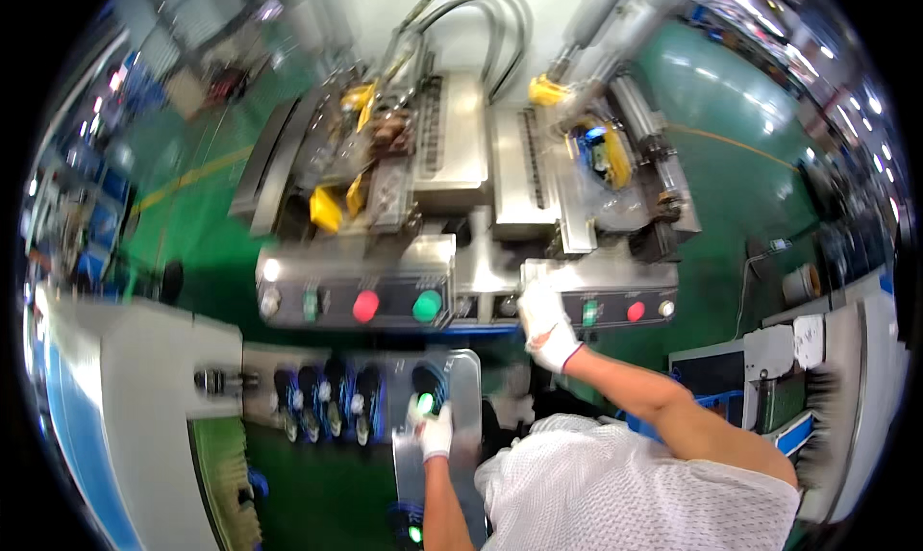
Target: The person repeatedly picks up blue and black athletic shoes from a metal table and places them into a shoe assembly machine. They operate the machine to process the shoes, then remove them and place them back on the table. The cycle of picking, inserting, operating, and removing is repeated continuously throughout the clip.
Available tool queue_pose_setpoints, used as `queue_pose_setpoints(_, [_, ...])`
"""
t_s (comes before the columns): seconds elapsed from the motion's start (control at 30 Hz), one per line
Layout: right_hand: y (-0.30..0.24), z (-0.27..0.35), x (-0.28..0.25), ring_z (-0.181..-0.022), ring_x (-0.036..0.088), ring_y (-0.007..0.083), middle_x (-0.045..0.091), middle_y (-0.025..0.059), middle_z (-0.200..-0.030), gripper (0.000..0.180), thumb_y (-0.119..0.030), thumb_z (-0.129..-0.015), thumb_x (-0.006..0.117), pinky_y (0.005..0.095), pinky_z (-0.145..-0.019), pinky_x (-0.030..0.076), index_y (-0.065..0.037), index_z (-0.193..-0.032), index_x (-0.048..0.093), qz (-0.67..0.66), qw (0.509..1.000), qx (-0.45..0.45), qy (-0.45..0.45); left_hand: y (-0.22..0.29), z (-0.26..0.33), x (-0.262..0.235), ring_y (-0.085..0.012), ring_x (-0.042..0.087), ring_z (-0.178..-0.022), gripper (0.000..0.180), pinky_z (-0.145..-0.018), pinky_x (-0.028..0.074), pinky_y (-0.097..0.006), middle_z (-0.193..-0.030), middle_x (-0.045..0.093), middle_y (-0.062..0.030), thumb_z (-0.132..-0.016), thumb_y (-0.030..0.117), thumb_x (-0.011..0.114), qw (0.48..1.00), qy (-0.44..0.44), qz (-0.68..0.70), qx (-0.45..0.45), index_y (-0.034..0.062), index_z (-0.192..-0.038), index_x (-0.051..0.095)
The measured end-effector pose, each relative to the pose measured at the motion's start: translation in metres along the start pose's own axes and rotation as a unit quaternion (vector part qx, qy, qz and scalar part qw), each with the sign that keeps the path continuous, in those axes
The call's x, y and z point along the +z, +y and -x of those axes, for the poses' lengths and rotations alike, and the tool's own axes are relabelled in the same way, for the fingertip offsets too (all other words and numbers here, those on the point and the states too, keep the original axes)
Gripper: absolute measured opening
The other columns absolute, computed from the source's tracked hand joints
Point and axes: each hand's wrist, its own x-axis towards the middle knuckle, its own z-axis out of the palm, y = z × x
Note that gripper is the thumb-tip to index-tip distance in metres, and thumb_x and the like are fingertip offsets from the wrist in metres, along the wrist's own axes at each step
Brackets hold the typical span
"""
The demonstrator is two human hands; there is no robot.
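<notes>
1. Down at the lower middle, my left hand [436, 434], in a white glove, reaches up over a metal tray [465, 370], its fingers against a dark, rounded piece with blue strands [428, 379]. A bright green spot glows at the fingertips. Blur hides the grip, so I cannot tell whether the fingers are clamped on the piece.
2. My right hand [549, 332], gloved likewise, is well apart from the left. It lies in front of the right control panel [611, 307], between a small dark knob [509, 306] and a green switch [589, 312]. I cannot tell whether it presses anything.
3. The dark piece sits at the upper part of the tray. Left of it stands a row of four similar dark pieces [332, 397], also with blue strands; they may be shoes, but the view is too soft to settle it.
4. Another dark piece [405, 518], with its own green spot, shows near the lower edge, beside my left forearm.
5. Ahead, the left control panel [336, 304] carries a red button [365, 307] and a larger green button [426, 307].
6. Above the panels, a two-station machine [454, 133] bears yellow parts on both sides, with dark hoses [493, 3] arching over it.
</notes>
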Motion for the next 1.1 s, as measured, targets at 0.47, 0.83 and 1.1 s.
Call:
queue_pose_setpoints(0.47, [-0.254,0.093,0.040,-0.134,0.053,0.0378,0.055,0.0240,-0.140,0.094,-0.034,-0.074,0.086,0.0429,-0.113,0.043,0.002,-0.149,0.041,-0.542,0.826,0.102,-0.116,-0.035,-0.017,-0.161,-0.0334,0.056,-0.135,0.069,-0.113,0.044,-0.044,-0.147,0.052,-0.0203,-0.086,0.016,0.078,0.995,0.076,0.068,0.008,0.0003,-0.146,0.048])
queue_pose_setpoints(0.83, [-0.262,0.070,0.055,-0.128,0.059,0.0382,0.062,0.0226,-0.134,0.096,-0.041,-0.072,0.083,0.0422,-0.109,0.045,0.000,-0.147,0.041,-0.524,0.823,0.175,-0.129,-0.058,-0.086,-0.108,-0.0411,0.066,-0.116,0.089,-0.100,0.050,-0.048,-0.128,0.067,-0.0228,-0.079,0.042,0.082,0.983,-0.062,-0.152,-0.081,0.0115,-0.151,0.041])
queue_pose_setpoints(1.1, [-0.192,0.059,0.011,-0.100,0.073,0.0336,0.075,0.0215,-0.106,0.064,-0.045,-0.070,0.082,0.0408,-0.088,0.057,0.001,-0.113,0.070,-0.581,0.774,0.137,-0.211,0.005,-0.029,-0.052,-0.0445,0.055,-0.131,0.096,-0.111,0.044,-0.046,-0.141,0.055,-0.0329,-0.082,0.042,0.079,0.985,-0.098,-0.074,-0.121,-0.0115,-0.149,0.035])
